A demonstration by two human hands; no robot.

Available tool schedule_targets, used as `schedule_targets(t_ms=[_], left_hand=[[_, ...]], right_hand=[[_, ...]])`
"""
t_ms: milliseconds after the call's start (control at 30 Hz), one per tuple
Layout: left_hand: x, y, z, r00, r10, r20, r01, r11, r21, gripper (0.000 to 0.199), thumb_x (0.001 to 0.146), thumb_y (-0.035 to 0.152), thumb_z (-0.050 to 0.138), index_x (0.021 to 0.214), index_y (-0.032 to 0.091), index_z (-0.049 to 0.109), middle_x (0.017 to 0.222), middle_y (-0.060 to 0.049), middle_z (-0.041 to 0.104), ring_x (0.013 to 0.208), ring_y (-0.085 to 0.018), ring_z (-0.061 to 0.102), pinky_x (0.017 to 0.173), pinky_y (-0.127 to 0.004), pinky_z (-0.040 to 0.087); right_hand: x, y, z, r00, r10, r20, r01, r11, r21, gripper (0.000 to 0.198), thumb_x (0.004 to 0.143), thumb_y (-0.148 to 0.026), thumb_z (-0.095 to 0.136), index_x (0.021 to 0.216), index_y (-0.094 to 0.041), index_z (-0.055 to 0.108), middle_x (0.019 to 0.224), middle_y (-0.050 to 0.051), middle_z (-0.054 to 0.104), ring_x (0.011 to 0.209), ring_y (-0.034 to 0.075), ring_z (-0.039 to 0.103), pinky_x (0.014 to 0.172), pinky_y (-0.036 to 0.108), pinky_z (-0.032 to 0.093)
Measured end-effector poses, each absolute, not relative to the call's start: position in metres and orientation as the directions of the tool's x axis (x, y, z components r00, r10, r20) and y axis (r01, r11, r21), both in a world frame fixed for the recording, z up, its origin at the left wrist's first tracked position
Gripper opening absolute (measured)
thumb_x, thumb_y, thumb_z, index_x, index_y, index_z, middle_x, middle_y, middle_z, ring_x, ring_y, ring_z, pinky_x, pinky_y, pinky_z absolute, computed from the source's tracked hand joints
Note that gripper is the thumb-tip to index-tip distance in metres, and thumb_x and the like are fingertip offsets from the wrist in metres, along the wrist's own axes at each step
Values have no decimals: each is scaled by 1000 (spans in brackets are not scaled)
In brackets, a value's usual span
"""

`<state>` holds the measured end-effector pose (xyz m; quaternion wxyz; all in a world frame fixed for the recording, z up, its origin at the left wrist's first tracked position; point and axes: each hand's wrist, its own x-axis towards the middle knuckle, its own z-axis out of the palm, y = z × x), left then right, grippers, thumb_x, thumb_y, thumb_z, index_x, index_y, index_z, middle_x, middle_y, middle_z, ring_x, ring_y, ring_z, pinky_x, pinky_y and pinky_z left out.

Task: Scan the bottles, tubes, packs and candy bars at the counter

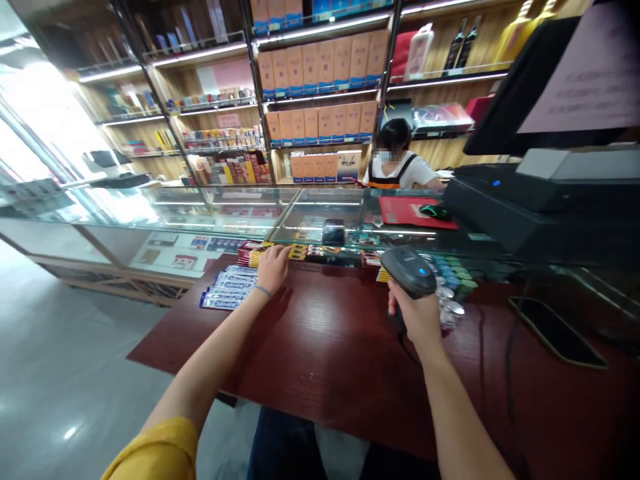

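My right hand [417, 313] is wrapped round the grip of a black barcode scanner [409, 270]; a blue light glows on its top and a cable hangs below. My left hand [273, 268] is at the table's far edge, fingers curled beside a row of yellow and red packets [250, 253]. Whatever its fingertips may hold is hidden. Just left of that wrist lie several blue-and-white packets [231, 288] in a row. Small round containers with silvery lids [453, 311] and green ones [466, 288] stand right of the scanner.
Beyond the dark red table [320, 360] runs a glass display counter [235, 207]. A phone [557, 331] lies at the right, below a black monitor [520, 87]. A mouse [434, 211] rests on a red mat [397, 212]. Behind the counter is another person [400, 167].
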<state>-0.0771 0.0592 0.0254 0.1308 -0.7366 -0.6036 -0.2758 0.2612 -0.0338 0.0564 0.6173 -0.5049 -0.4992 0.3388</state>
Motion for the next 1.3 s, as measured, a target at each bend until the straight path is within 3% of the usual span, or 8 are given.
schedule_targets(t_ms=[400, 567, 800, 900, 967, 1067, 1167, 1300], left_hand=[[-175, 75, 9, 41, 910, 412, 997, -65, 43, 65, 93, 30, 58, 156, 29, 43, 166, -13, 33, 155, -39, 24, 123, -60, 24], [-177, 81, 5, 45, 916, 399, 998, -61, 27, 56, 97, 30, 53, 152, 29, 47, 159, -14, 44, 148, -35, 35, 120, -59, 28], [-173, 72, 18, 63, 894, 444, 995, -92, 43, 37, 101, 23, 44, 131, 27, 65, 127, -13, 66, 123, -26, 56, 110, -42, 40], [-164, 61, 25, 33, 871, 490, 986, -110, 129, 35, 102, 23, 44, 130, 27, 64, 127, -11, 69, 121, -24, 60, 105, -35, 43], [-152, 54, 28, -100, 838, 536, 955, -70, 288, 35, 103, 25, 44, 133, 28, 61, 124, -10, 71, 115, -23, 65, 97, -31, 47], [-124, 51, 27, -405, 750, 523, 777, -20, 629, 30, 104, 33, 44, 127, 24, 61, 112, -9, 73, 104, -24, 69, 86, -31, 51], [-85, 54, 21, -581, 745, 328, 331, -153, 931, 24, 104, 36, 45, 116, 22, 59, 103, -6, 71, 91, -17, 70, 80, -28, 55], [-26, 55, 9, -486, 873, 48, -375, -257, 891, 27, 106, 43, 41, 125, 26, 51, 116, -6, 69, 92, -13, 72, 84, -31, 60]], right_hand=[[206, -34, 25, 27, 964, 266, 345, 241, -907, 42, 77, -55, 74, 99, -21, 63, 57, -1, 63, 46, 20, 60, 50, 31, 46], [195, -32, 18, -19, 958, 288, 415, 269, -869, 43, 79, -51, 70, 112, -25, 61, 68, 0, 69, 54, 23, 65, 57, 32, 48], [197, -24, 11, -77, 959, 274, 466, 278, -840, 48, 79, -49, 70, 118, -25, 59, 74, 1, 72, 58, 24, 68, 59, 33, 50], [198, -23, 14, -70, 953, 293, 480, 290, -828, 47, 80, -51, 69, 117, -24, 58, 75, 3, 73, 59, 25, 68, 59, 34, 51], [199, -23, 16, -53, 951, 304, 494, 289, -820, 46, 79, -51, 68, 116, -25, 58, 77, 3, 73, 60, 26, 69, 59, 34, 51], [200, -24, 20, -6, 939, 343, 549, 290, -784, 44, 78, -50, 66, 113, -25, 59, 81, 5, 75, 67, 28, 72, 61, 34, 50], [204, -24, 24, 45, 910, 413, 671, 279, -687, 38, 76, -48, 65, 107, -26, 60, 81, 8, 76, 75, 32, 74, 62, 35, 49], [213, -24, 28, 63, 862, 502, 785, 268, -558, 39, 75, -47, 66, 107, -25, 61, 77, 8, 75, 71, 33, 73, 60, 35, 47]])
